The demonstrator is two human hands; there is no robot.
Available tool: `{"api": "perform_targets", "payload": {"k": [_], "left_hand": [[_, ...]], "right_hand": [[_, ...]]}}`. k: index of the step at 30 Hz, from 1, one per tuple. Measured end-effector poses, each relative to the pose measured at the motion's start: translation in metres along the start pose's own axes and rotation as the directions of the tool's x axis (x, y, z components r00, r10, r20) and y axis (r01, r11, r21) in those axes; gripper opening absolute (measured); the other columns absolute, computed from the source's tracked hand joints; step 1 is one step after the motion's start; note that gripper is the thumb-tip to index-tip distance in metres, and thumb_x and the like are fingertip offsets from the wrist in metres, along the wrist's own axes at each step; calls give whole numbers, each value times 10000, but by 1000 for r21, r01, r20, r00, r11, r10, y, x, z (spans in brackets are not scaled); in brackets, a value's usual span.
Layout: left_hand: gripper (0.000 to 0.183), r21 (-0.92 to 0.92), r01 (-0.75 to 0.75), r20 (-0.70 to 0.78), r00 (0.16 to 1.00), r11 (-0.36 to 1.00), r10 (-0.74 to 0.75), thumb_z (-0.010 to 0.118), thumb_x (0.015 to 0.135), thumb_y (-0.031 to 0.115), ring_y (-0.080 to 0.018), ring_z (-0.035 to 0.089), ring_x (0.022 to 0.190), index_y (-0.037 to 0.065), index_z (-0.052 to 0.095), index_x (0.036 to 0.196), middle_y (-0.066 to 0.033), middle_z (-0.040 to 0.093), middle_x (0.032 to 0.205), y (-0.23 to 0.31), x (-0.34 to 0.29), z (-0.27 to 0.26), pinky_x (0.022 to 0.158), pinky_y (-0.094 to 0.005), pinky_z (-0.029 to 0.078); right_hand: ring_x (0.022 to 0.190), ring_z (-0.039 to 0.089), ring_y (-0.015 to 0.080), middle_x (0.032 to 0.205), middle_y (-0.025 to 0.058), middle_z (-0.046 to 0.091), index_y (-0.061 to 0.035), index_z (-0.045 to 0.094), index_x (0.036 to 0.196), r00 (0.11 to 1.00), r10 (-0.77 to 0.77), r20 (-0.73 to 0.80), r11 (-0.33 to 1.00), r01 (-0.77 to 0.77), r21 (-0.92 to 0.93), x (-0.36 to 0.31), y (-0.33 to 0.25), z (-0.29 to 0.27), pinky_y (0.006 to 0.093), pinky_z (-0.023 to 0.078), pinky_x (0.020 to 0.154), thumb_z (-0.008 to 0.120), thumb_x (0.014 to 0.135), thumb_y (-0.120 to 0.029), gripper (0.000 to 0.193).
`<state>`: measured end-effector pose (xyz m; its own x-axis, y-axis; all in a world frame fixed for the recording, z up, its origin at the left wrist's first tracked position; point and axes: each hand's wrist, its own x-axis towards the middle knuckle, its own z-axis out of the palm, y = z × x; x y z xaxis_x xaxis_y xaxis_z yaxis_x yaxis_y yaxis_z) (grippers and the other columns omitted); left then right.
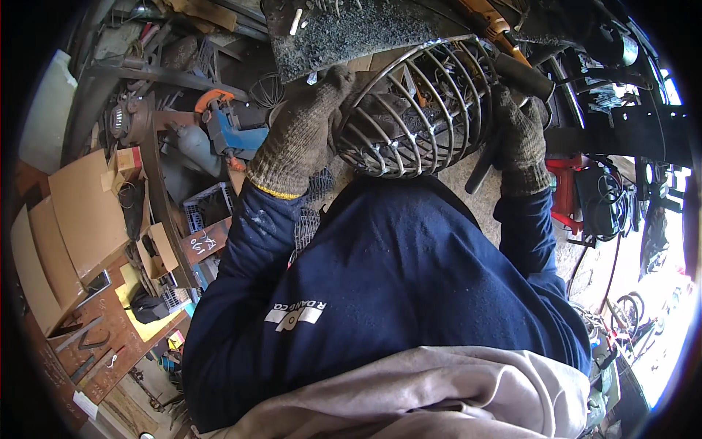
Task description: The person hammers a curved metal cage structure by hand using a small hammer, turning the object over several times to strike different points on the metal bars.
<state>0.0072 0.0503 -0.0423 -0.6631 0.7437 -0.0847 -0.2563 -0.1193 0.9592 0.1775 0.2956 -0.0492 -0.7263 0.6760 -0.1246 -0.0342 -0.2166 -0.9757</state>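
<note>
A basket of bent, welded metal bars [420,135] lies tilted on its side in front of my chest. My left hand [311,121], in a dirty knitted glove with a yellow cuff edge, is closed on the basket's left end, its fingertips partly hidden. My right hand [521,139], gloved likewise, is closed round a hammer at the basket's right side. The hammer's dark, thick head [523,77] shows above the hand, and its handle end sticks out below toward my lap. Bright weld spots dot the crossings of the bars.
Beyond the basket is a dark metal plate [344,44] covered in grit. An orange power tool [496,28] lies at its right. A blue and orange clamp-like tool [234,132] and open cardboard boxes [88,212] stand left. A red and black machine [578,194] sits right.
</note>
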Motion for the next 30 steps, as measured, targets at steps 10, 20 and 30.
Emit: {"api": "perform_targets", "payload": {"k": [10, 20, 30], "left_hand": [[375, 83, 144, 195, 968, 986, -158, 650, 910, 104, -90, 640, 925, -1, 595, 1266, -47, 690, 1031, 51, -14, 41, 845, -229, 517], [302, 336, -69, 242, 970, 939, -15, 641, 910, 113, -94, 642, 835, -8, 644, 1187, -57, 696, 943, 38, -15, 66, 751, -244, 527], [424, 783, -611, 622, 765, -117, 164, 688, 854, 211, -312, 653, 882, 115, 621, 1262, -128, 685, 962, 44, -11, 74, 812, -417, 511]], "right_hand": [[809, 616, 115, 1014, 23, 644, -65, 551, 1283, 998, 63, 10, 928, -63, 367, 10, 32, -12, 257, 517, 674, 647, 932, -255, 410], [903, 649, 183, 1038, 89, 625, -33, 553, 1242, 999, 39, -12, 979, -40, -201, 20, 27, -22, 336, 569, 764, 587, 966, -366, 433], [846, 652, 174, 966, 35, 647, -100, 608, 1156, 988, 153, -33, 912, -128, 390, 11, -12, -17, 379, 598, 719, 668, 880, -529, 513]]}}
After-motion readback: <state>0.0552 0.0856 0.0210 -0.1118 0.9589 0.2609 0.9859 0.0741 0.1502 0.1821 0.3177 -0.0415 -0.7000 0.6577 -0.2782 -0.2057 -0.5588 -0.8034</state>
